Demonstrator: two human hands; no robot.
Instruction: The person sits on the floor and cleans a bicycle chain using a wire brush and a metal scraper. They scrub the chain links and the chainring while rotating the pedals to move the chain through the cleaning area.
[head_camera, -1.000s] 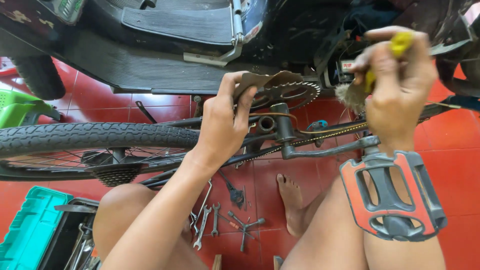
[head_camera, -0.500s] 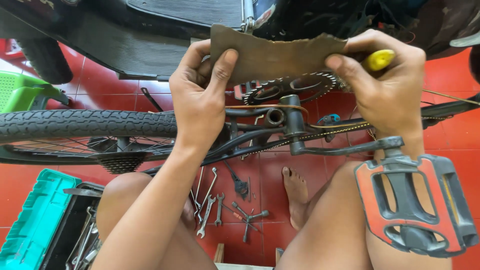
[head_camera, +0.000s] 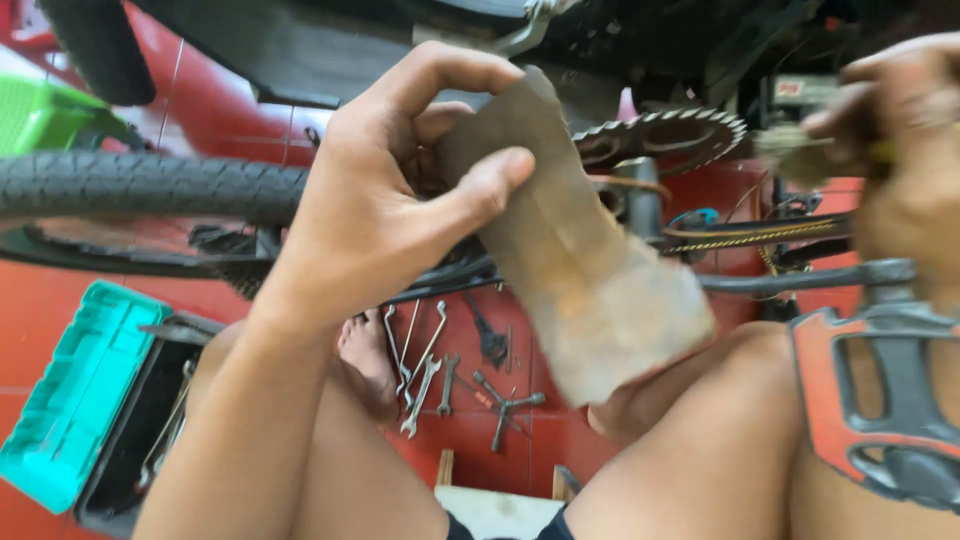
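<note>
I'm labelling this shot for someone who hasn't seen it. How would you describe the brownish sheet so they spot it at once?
Start at the black bicycle tyre lying across the left side. Follow the forearm up to the left hand in front of it. Pinched between its thumb and fingers is the sheet, a flat, worn, grey-brown strip hanging down to the right; unlike the metal wrenches on the red floor below, it is limp and dull.

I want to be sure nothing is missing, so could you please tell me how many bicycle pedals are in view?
1: the grey-and-red bicycle pedal at lower right, on its crank arm. A second may be hidden behind the frame.
</note>
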